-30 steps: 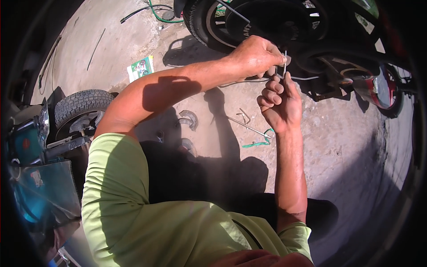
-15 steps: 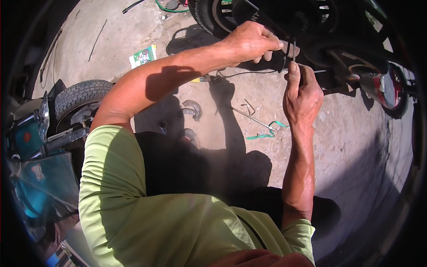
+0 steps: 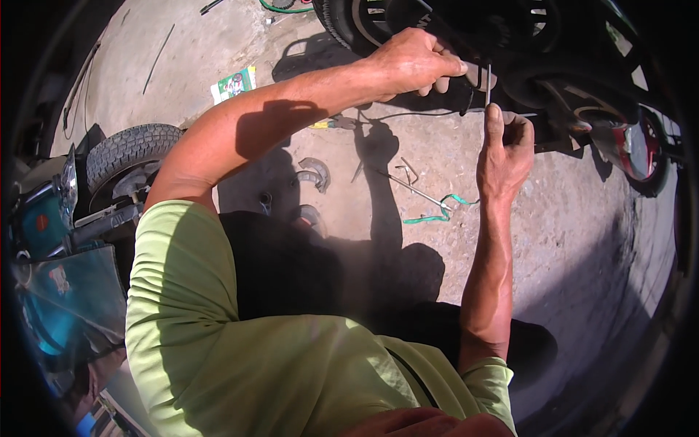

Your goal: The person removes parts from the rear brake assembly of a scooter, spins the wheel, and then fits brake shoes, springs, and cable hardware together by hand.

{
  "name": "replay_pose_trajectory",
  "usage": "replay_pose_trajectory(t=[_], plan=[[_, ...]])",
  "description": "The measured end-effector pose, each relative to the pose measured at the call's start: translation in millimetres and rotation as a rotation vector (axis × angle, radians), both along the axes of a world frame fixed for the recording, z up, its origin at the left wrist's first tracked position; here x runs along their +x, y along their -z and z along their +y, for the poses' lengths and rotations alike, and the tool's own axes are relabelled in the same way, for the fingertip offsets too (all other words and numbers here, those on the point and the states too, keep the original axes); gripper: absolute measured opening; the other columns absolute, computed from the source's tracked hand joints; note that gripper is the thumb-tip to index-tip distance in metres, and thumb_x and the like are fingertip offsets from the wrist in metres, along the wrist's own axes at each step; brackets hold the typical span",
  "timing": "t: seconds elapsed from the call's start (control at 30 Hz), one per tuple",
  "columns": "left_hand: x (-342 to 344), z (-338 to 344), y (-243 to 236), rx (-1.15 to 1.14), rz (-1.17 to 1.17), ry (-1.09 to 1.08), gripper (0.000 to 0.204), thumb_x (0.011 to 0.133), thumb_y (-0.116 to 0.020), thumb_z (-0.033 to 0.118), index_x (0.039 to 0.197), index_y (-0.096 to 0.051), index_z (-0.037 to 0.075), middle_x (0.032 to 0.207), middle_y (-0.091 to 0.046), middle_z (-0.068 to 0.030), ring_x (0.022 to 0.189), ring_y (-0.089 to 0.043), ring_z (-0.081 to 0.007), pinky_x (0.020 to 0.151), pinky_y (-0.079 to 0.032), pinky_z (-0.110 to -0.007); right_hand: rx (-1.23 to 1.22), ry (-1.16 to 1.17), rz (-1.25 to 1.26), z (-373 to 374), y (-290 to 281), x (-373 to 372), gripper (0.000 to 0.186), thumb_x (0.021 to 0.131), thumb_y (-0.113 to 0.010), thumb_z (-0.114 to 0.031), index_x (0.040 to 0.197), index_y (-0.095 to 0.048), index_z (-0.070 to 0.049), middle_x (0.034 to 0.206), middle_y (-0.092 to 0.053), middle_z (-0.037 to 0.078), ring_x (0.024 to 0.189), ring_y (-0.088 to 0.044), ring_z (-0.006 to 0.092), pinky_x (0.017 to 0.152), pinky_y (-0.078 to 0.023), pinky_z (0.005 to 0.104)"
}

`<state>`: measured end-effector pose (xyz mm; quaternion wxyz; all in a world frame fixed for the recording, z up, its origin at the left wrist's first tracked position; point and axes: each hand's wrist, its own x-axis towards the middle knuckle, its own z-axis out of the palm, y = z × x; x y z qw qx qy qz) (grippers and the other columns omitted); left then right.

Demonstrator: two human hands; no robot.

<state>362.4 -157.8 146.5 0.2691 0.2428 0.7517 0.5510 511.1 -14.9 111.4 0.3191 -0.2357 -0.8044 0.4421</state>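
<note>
Both arms reach forward to a dark motorcycle [image 3: 553, 87] at the top right. My left hand [image 3: 415, 62] is closed in a pinch beside its underside, thumb and forefinger together; what they grip, if anything, is hidden. Close to its right, my right hand [image 3: 506, 149] is closed on a thin metal rod [image 3: 489, 86], thumb laid along its lower end and fingers curled. The rod points away from me, its far tip against the dark machine. A black cable [image 3: 419, 113] runs beneath my left hand.
On the concrete floor lie curved brake shoes [image 3: 317, 173], yellow-handled pliers [image 3: 335, 123], a bent hex key [image 3: 410, 171], a long metal rod [image 3: 419, 191] with green ribbon [image 3: 426, 220], and a green-white packet [image 3: 233, 85]. A second vehicle's tyre [image 3: 131, 149] stands at left.
My right hand and the thin rod have shifted slightly right, and the rod now stands a little apart from my left fingers. My left hand has barely moved.
</note>
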Motion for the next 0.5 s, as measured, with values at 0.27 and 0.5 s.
replay_pose_trajectory(t=[0.27,0.5], plan=[[-5.4,-1.8,9.4,-0.043,0.033,0.004,0.028,0.093,-0.068,0.028,0.093,-0.072,0.000,0.072,-0.067,-0.0060,0.054,-0.055,-0.0106,0.053,-0.046,-0.028,-0.675,-0.196,-0.151,-9.1,-13.8,-8.0,0.036,0.101,-0.064,-0.035,0.089,-0.067,-0.002,0.070,-0.064,0.003,0.056,-0.053,0.0110,0.055,-0.043,0.0259],[-12.6,-1.8,29.0,-0.094,0.068,-0.001,0.035,0.092,-0.068,0.035,0.086,-0.072,0.001,0.066,-0.064,-0.0051,0.055,-0.055,-0.0115,0.051,-0.045,-0.029,-1.143,-0.189,-0.062,-15.4,-11.9,-9.3,0.049,0.104,-0.054,-0.046,0.100,-0.066,0.002,0.075,-0.061,0.005,0.057,-0.049,0.0128,0.054,-0.037,0.0268]])
